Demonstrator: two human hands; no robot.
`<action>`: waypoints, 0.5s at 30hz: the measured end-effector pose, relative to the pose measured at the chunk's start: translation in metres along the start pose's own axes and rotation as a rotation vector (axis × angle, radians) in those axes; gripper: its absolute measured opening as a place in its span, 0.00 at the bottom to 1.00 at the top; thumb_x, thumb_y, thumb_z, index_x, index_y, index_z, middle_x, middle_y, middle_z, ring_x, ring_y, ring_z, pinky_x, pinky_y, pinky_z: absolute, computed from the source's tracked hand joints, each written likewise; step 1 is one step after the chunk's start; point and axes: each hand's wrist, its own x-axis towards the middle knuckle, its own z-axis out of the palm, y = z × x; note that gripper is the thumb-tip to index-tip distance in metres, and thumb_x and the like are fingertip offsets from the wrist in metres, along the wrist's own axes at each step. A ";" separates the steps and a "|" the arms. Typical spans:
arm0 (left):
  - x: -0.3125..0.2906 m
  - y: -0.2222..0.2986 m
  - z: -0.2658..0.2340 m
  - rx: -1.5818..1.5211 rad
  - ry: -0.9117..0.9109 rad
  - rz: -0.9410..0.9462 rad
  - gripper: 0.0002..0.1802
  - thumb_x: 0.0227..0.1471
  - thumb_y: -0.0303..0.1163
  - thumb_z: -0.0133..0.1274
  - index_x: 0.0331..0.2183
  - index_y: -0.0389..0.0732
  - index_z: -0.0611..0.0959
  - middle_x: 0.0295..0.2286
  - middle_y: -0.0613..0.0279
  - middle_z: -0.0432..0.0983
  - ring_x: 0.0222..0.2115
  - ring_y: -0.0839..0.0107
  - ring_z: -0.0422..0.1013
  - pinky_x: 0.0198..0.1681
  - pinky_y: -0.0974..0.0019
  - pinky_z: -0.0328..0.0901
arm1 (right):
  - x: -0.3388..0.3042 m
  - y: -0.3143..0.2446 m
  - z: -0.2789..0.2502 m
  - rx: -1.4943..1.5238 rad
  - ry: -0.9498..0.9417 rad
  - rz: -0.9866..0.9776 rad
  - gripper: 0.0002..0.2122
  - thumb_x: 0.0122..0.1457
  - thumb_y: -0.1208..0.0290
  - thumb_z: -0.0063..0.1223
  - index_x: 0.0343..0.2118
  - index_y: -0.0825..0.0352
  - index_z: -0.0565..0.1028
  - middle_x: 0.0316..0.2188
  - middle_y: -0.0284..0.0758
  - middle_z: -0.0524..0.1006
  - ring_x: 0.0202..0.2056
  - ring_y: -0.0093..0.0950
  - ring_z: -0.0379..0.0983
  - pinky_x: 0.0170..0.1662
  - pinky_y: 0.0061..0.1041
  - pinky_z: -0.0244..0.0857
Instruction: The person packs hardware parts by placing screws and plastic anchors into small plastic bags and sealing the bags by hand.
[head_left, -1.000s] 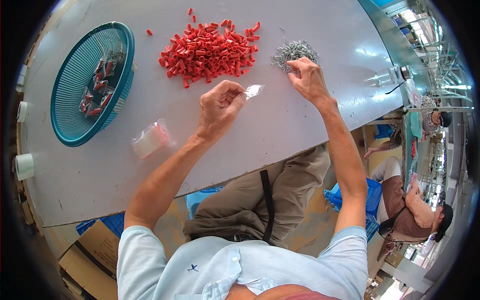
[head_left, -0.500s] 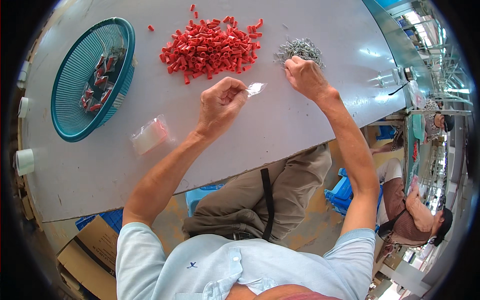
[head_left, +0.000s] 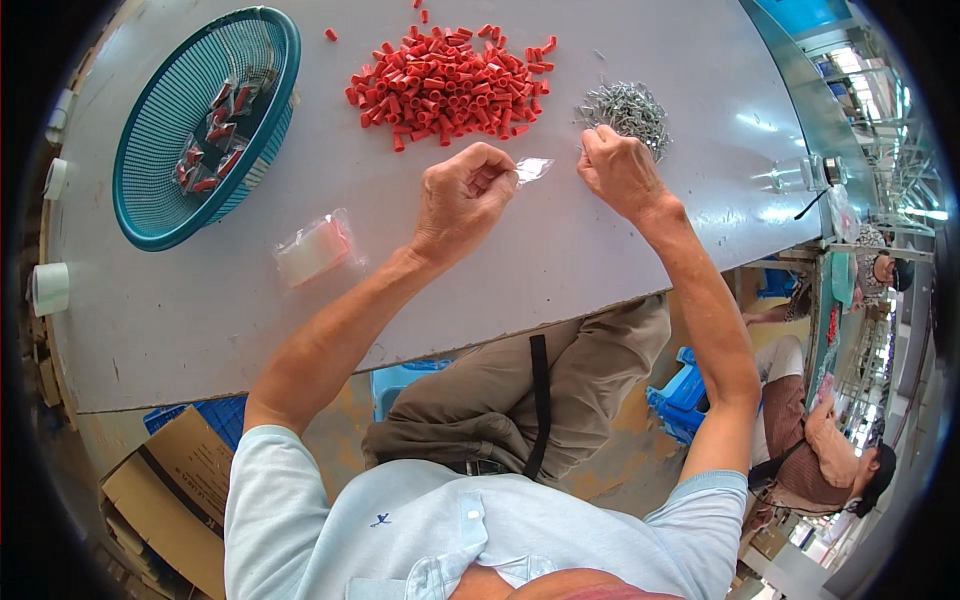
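My left hand (head_left: pixel 466 203) is closed in a pinch on a small clear plastic bag (head_left: pixel 534 170), which sticks out to the right of the fingertips. My right hand (head_left: pixel 622 175) is at the near edge of a pile of small silver metal screws (head_left: pixel 630 108). Its thumb and fingers are pressed together, and whatever is between them is hidden. Beyond my left hand lies a large heap of short red plastic tubes (head_left: pixel 450 85). A clear packet of flat bags (head_left: pixel 317 250) rests on the table left of my left forearm.
At the far left, a teal mesh basket (head_left: pixel 130 190) holds several small filled bags with red pieces. Rolls of clear tape (head_left: pixel 50 289) line the table's left edge. A glass jar (head_left: pixel 795 175) lies at the right edge. Another person (head_left: pixel 810 450) sits beyond, at the right.
My right hand has drawn slightly away from the screw pile, leftward and nearer to me. The left hand still holds the bag. The whole view has shifted a little.
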 end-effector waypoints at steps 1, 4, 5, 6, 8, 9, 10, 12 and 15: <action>0.000 -0.002 0.000 0.008 0.003 0.009 0.04 0.58 0.19 0.60 0.38 0.35 0.84 0.29 0.68 0.80 0.30 0.84 0.74 0.35 0.76 0.71 | -0.001 -0.003 0.000 -0.012 0.003 0.014 0.07 0.59 0.76 0.60 0.28 0.71 0.73 0.28 0.42 0.78 0.30 0.38 0.83 0.33 0.31 0.82; 0.001 0.000 -0.002 0.040 0.011 0.026 0.05 0.58 0.19 0.61 0.38 0.35 0.84 0.29 0.69 0.80 0.30 0.84 0.74 0.36 0.76 0.71 | 0.000 -0.004 -0.003 -0.005 -0.021 0.049 0.07 0.59 0.77 0.60 0.29 0.71 0.73 0.30 0.42 0.78 0.32 0.38 0.83 0.35 0.31 0.82; 0.001 0.000 -0.003 0.062 0.015 0.034 0.05 0.58 0.19 0.61 0.38 0.35 0.84 0.29 0.69 0.80 0.30 0.84 0.74 0.36 0.76 0.71 | 0.001 -0.003 -0.004 0.012 -0.047 0.072 0.06 0.59 0.77 0.61 0.30 0.71 0.73 0.31 0.43 0.79 0.33 0.38 0.83 0.36 0.31 0.82; 0.002 0.000 -0.004 0.063 0.017 0.033 0.05 0.58 0.19 0.61 0.38 0.35 0.84 0.29 0.69 0.80 0.30 0.84 0.74 0.36 0.76 0.71 | 0.001 -0.002 -0.005 0.013 -0.047 0.070 0.06 0.59 0.77 0.61 0.30 0.71 0.73 0.31 0.43 0.79 0.33 0.38 0.83 0.36 0.31 0.82; 0.002 0.000 -0.005 0.059 0.023 0.027 0.05 0.58 0.19 0.61 0.37 0.35 0.85 0.30 0.69 0.80 0.30 0.84 0.74 0.36 0.76 0.71 | 0.003 0.001 -0.006 0.046 -0.053 0.034 0.06 0.60 0.77 0.60 0.30 0.71 0.74 0.30 0.43 0.78 0.32 0.39 0.83 0.37 0.31 0.82; 0.003 -0.001 -0.005 0.057 0.024 0.027 0.05 0.58 0.19 0.61 0.37 0.35 0.85 0.30 0.69 0.80 0.30 0.84 0.74 0.36 0.76 0.71 | 0.004 0.002 -0.005 0.044 -0.054 0.033 0.06 0.60 0.77 0.60 0.30 0.71 0.74 0.30 0.43 0.78 0.32 0.39 0.83 0.37 0.31 0.82; 0.003 -0.002 -0.005 0.050 0.022 0.030 0.05 0.58 0.19 0.61 0.37 0.35 0.84 0.30 0.70 0.80 0.30 0.84 0.74 0.36 0.76 0.71 | 0.004 0.003 -0.005 0.049 -0.048 0.025 0.06 0.60 0.78 0.59 0.30 0.72 0.74 0.29 0.43 0.78 0.32 0.39 0.83 0.37 0.31 0.82; 0.004 -0.003 -0.004 0.044 0.024 0.033 0.04 0.58 0.19 0.61 0.37 0.35 0.84 0.29 0.70 0.80 0.30 0.84 0.74 0.36 0.76 0.71 | 0.004 0.003 -0.005 0.054 -0.041 0.013 0.05 0.60 0.78 0.59 0.29 0.72 0.74 0.28 0.43 0.78 0.32 0.39 0.83 0.37 0.32 0.82; 0.004 -0.004 -0.005 0.093 0.031 0.050 0.05 0.57 0.19 0.62 0.37 0.34 0.84 0.29 0.70 0.80 0.31 0.84 0.74 0.36 0.76 0.71 | 0.004 -0.004 -0.007 0.122 0.000 -0.003 0.05 0.58 0.79 0.58 0.28 0.72 0.73 0.27 0.43 0.78 0.31 0.39 0.83 0.36 0.33 0.81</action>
